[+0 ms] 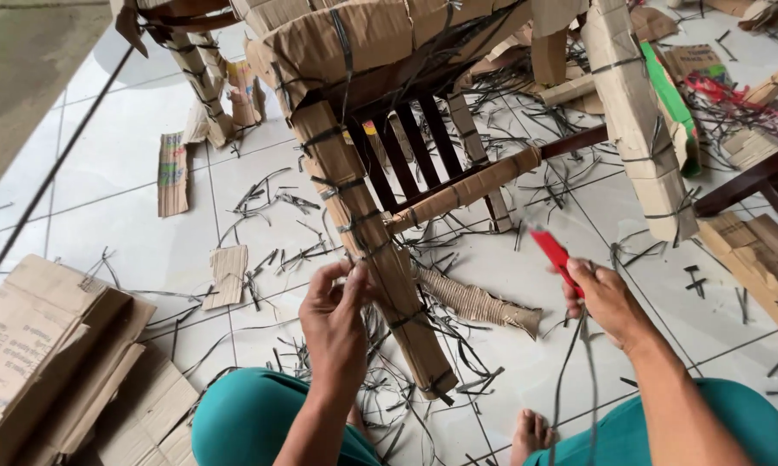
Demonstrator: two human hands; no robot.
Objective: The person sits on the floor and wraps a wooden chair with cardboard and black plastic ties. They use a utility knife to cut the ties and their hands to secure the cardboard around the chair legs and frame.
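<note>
Pinched between thumb and fingers of my left hand (335,304) is a dark strap (360,257) that runs round the wrapped leg (373,250), right at the leg's near-left edge, so hand and leg touch there. My right hand (605,298) is closed round a red cutter (551,250), its tip pointing up and to the left, toward the leg but well apart from it; loose strap (579,371) hangs down from that fist. The leg's long axis slants from upper left, where it meets the chair (389,52), down to the lower right, ending between my knees (251,423). The left hand is thus by far the nearer one; the cutter lies to the right of the leg, across a stretch of white tile (527,371). Between cutter and leg sits a cardboard-wrapped rung (467,188) that crosses from the leg up to the right, and under it a roll of corrugated card (475,304) lies on the floor. Dark slats (406,147) of the chair show behind the rung. Cut strap ends (277,203) litter the tile all round, flat cardboard (44,354) is stacked at my left, another wrapped leg (639,121) hangs at the upper right, and my bare foot (531,436) rests just below the cutter hand.
</note>
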